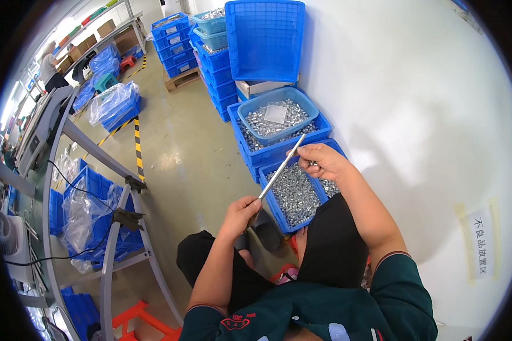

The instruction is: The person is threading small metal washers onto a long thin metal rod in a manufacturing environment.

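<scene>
My left hand (240, 217) is closed around the lower end of a thin silver metal rod (277, 173), which slants up and to the right. At the rod's upper part, my right hand (324, 160) has its fingers curled, with small shiny metal parts (312, 163) showing among them. Whether the right fingers touch the rod is hard to tell. Below the hands, a blue crate (275, 206) holds a mass of small silver metal parts (296, 193). Beyond it, a light blue basin (250, 128) with more such parts and a clear square piece (275, 114) rests on another blue crate (246, 152).
A large blue crate (265, 42) stands tilted against the white wall (404, 68). Stacked blue crates (216, 85) line the back. On the left are a grey-framed workbench (102, 153) and plastic-covered blue crates (96, 190). A person (50, 68) stands far left.
</scene>
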`<control>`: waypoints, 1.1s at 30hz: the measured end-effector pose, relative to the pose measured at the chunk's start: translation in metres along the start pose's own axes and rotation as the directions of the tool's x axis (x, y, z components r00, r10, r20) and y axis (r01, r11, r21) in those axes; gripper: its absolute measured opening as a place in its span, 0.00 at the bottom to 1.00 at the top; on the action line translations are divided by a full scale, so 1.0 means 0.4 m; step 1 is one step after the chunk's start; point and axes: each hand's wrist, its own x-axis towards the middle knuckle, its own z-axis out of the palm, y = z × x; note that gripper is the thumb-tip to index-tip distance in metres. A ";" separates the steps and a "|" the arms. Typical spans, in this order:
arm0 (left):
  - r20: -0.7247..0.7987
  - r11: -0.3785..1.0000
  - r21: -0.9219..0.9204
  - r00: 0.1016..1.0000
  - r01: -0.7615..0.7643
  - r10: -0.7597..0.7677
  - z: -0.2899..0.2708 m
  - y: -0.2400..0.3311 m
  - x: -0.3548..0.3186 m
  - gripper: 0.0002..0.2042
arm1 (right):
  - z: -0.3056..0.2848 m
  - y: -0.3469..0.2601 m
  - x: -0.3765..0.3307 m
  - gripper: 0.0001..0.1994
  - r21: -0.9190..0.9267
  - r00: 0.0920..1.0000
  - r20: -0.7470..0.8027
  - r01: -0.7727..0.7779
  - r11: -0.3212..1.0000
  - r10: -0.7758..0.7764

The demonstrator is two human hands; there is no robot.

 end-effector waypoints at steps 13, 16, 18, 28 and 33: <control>-0.010 0.999 0.052 1.000 0.003 -0.002 -0.011 -0.006 0.000 0.10 | -0.053 0.001 0.008 0.09 0.254 0.986 -0.168 0.058 0.965 -0.015; -0.010 0.997 0.075 1.000 0.030 -0.030 -0.010 -0.001 -0.003 0.10 | -0.064 0.004 0.011 0.10 0.296 0.982 -0.177 0.111 0.949 -0.060; -0.014 0.996 0.082 1.000 0.025 -0.023 -0.007 -0.001 -0.004 0.10 | -0.078 0.003 0.009 0.10 0.320 0.986 -0.157 0.111 0.941 -0.063; 0.028 0.994 0.110 0.999 -0.020 0.017 0.001 -0.001 -0.012 0.10 | -0.055 0.000 0.016 0.13 0.386 0.992 -0.109 0.095 0.917 -0.056; -0.021 0.988 0.149 0.999 0.031 -0.029 0.010 0.004 -0.016 0.11 | -0.031 0.001 0.021 0.11 0.232 0.964 -0.237 0.175 0.957 -0.119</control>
